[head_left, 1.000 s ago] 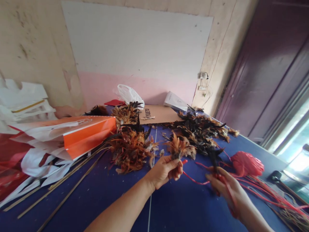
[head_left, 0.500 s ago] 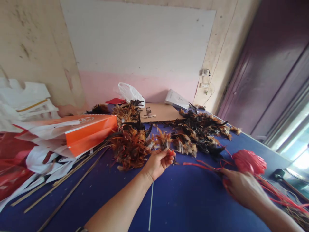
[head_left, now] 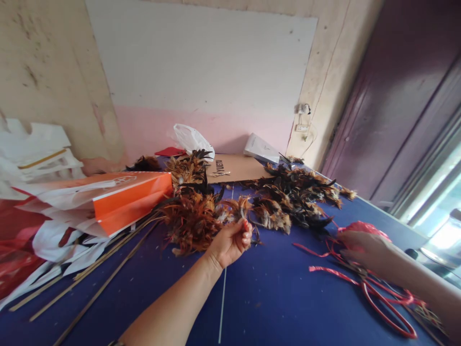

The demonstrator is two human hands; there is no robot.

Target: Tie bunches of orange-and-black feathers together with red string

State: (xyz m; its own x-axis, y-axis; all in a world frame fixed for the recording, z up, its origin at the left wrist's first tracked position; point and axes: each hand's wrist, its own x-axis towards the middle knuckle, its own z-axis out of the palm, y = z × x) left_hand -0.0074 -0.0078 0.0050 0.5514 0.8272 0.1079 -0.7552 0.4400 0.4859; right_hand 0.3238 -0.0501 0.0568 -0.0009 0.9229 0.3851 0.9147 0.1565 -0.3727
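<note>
My left hand (head_left: 232, 242) is pinched closed around the base of a small feather bundle (head_left: 240, 206), whose brown tips stand up above my fingers. A bit of red shows at my fingertips. Over at the right, my right hand (head_left: 365, 245), slightly blurred, reaches flat across the front of a ball of red plastic twine (head_left: 367, 228); its fingers look stretched out. Just below that hand, scissors with red handles (head_left: 389, 315) lie on the blue table. Loose red twine (head_left: 309, 250) trails toward the middle.
Brown feather heaps (head_left: 194, 218) and darker ones (head_left: 298, 192) lie beyond my hands. Thin sticks (head_left: 111, 276) and an orange-and-white paper bag (head_left: 133, 204) are at left. Flattened cardboard (head_left: 241, 168), a white plastic bag (head_left: 192, 142) and a white box (head_left: 261, 148) sit at the back.
My right hand has let go of the scissors, which now lie on the table, and has moved up to the twine ball. My left hand still pinches the feather bundle.
</note>
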